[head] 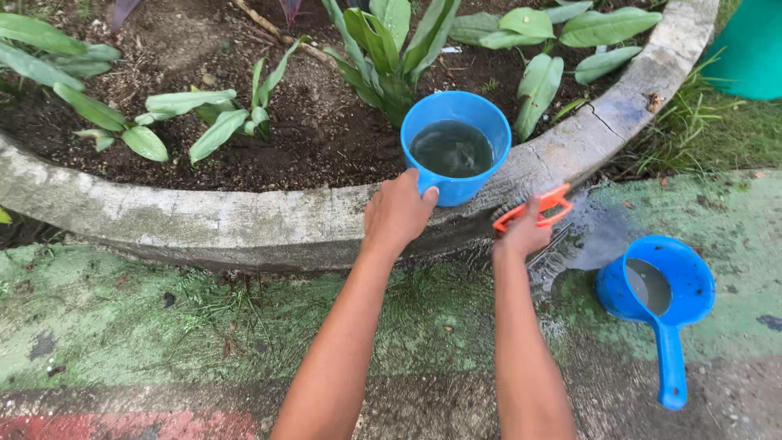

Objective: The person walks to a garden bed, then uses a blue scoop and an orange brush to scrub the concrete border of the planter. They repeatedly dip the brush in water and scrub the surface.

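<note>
Head view. The left hand grips a blue water-filled cup at its near side: the thumb lies on the wall, the other fingers are hidden behind it. The cup sits on the curved concrete rim of a planted bed. The right hand closes around an orange-handled brush; its fingers curl out of sight and the bristles are blurred against the wet rim. A blue dipper holding water rests on the pavement at right. A green object is cut off at the top-right corner.
</note>
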